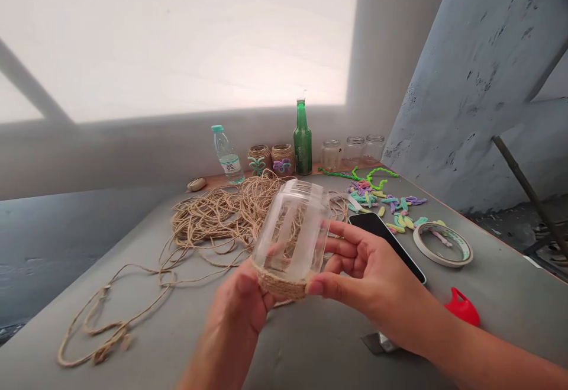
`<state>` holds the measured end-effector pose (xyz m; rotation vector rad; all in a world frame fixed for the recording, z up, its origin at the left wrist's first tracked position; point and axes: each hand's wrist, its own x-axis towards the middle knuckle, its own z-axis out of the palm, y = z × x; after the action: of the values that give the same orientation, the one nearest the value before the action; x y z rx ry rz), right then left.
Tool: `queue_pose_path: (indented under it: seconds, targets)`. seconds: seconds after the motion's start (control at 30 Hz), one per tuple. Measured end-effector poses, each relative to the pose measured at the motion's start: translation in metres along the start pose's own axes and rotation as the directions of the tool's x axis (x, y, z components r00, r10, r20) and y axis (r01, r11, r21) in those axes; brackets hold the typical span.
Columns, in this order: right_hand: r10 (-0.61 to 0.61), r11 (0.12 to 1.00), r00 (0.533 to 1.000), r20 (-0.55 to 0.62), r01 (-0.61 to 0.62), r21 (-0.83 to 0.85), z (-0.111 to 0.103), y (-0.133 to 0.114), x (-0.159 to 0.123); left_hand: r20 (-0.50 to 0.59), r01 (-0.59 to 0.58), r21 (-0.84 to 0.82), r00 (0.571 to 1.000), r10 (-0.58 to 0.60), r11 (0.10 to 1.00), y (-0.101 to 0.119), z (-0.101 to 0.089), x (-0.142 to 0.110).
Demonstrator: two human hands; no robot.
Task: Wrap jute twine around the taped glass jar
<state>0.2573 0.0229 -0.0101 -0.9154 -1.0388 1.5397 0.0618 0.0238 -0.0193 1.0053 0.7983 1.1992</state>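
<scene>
the left hand (235, 313) and right hand (368, 266) hold a clear glass jar (290, 236) up in the middle of the frame, above the grey counter (310, 342), tilted with its threaded neck pointing away. a band of jute twine (280, 280) circles the end nearest the person, and pale strips run along the glass. the right hand's fingers (344, 248) curl around the jar's right side, with the thumb at the twine band. the left hand cups the wrapped end from below, and its fingers are mostly hidden behind the jar.

a loose tangle of twine (213, 224) spreads across the counter to the left. to the right are a black smartphone (386, 242), a roll of tape (442, 244), a heap of pastel pipe cleaner pieces (381, 200), and a red plastic object (464, 307). along the far edge stand a water bottle (228, 156), two twine-wrapped jars (270, 159), a green glass bottle (302, 141), and three empty glass jars (352, 150).
</scene>
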Motion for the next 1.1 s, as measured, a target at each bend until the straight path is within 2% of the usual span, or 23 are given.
queue_pose_path:
  seconds: [0.07, 0.13, 0.23, 0.33, 0.53, 0.7, 0.9, 1.1]
  targets:
    - [-0.014, 0.998, 1.000, -0.008, 0.014, -0.058, 0.001, 0.001, -0.001, 0.030, 0.041, 0.056, 0.999, -0.043, 0.998, 0.000, 0.000, -0.003]
    - [-0.044, 0.991, 0.999, 0.030, 0.047, -0.123, 0.002, 0.001, -0.003, -0.019, 0.087, 0.086, 0.996, -0.085, 0.993, -0.001, -0.001, -0.006]
    - [-0.114, 0.970, 0.990, 0.082, 0.129, -0.208, 0.001, 0.001, -0.006, -0.120, 0.093, 0.028, 0.989, -0.089, 0.995, -0.001, -0.003, -0.008]
    - [-0.143, 0.947, 0.987, 0.074, 0.158, -0.279, -0.001, 0.001, -0.008, -0.152, 0.097, -0.042, 0.983, -0.102, 0.994, 0.001, -0.003, -0.009]
    - [-0.149, 0.930, 0.988, 0.044, 0.155, -0.332, -0.004, 0.004, -0.007, -0.064, 0.187, -0.271, 0.975, -0.212, 0.944, 0.007, -0.002, -0.009]
    - [-0.151, 0.934, 0.988, 0.038, 0.156, -0.321, -0.004, 0.004, -0.006, 0.017, 0.160, -0.273, 0.987, -0.162, 0.949, 0.005, -0.005, -0.007]
    - [-0.138, 0.948, 0.989, 0.048, 0.146, -0.282, -0.003, 0.001, -0.004, 0.048, 0.131, -0.290, 0.991, -0.123, 0.948, 0.006, -0.005, -0.007]
    - [-0.079, 0.978, 0.997, 0.005, 0.078, -0.191, -0.002, -0.004, -0.002, 0.064, 0.184, -0.321, 0.983, -0.173, 0.929, 0.009, -0.003, -0.012]
